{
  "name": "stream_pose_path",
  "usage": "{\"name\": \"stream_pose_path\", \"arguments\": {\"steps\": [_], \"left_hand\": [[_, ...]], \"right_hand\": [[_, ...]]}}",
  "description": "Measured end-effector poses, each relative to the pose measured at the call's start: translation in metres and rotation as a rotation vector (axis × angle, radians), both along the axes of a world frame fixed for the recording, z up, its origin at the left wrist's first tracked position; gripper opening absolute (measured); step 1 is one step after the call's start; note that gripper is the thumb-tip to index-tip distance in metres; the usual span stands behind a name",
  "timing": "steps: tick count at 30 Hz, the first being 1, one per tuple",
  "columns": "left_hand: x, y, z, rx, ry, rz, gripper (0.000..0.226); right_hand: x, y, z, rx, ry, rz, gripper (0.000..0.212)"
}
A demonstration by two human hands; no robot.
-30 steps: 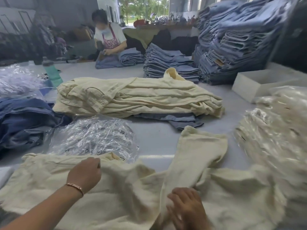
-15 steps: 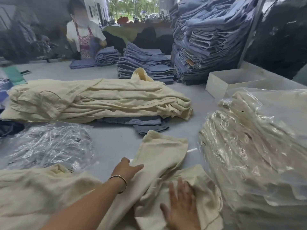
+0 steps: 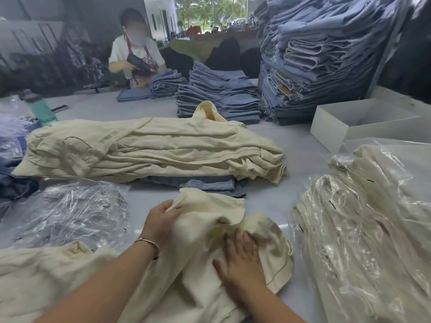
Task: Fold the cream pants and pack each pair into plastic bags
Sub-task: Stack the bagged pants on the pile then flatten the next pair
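A pair of cream pants (image 3: 203,271) lies crumpled on the grey table in front of me. My left hand (image 3: 162,223) grips the leg end and lifts it so the cloth folds over toward the right. My right hand (image 3: 242,259) lies flat on the pants, fingers straight, pressing the fabric down. A pile of unfolded cream pants (image 3: 149,150) sits behind. Empty clear plastic bags (image 3: 70,213) lie at the left. Bagged cream pants (image 3: 363,229) are stacked at the right.
Tall stacks of blue jeans (image 3: 314,57) and a lower stack (image 3: 219,96) stand at the back. A white open box (image 3: 338,127) sits at the right. Another person (image 3: 135,57) works at the far side of the table (image 3: 296,155). A green bottle (image 3: 39,108) stands far left.
My left hand moved from the waist part at the left to the leg end and lifted it. My right hand opened flat on the pants. The view swung right, then back.
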State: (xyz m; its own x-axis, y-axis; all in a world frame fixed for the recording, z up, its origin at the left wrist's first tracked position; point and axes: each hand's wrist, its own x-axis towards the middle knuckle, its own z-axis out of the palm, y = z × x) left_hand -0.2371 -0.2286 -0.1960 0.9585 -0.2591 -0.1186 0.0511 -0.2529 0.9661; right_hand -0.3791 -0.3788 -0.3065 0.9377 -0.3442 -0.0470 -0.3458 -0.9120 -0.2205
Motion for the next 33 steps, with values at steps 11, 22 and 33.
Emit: {"name": "stream_pose_path", "arguments": {"steps": [11, 22, 33], "left_hand": [[0.003, -0.060, 0.005, -0.027, 0.676, -0.203, 0.049], [-0.036, -0.065, 0.079, -0.421, -0.106, -0.244, 0.025], [-0.159, -0.105, -0.026, 0.738, -0.326, -0.851, 0.056]], "right_hand": [[-0.027, -0.051, 0.058, 0.014, -0.537, -0.305, 0.041], [-0.056, -0.089, 0.063, 0.659, -0.233, -0.768, 0.009], [-0.090, -0.061, 0.081, 1.150, -0.739, -0.834, 0.043]]}}
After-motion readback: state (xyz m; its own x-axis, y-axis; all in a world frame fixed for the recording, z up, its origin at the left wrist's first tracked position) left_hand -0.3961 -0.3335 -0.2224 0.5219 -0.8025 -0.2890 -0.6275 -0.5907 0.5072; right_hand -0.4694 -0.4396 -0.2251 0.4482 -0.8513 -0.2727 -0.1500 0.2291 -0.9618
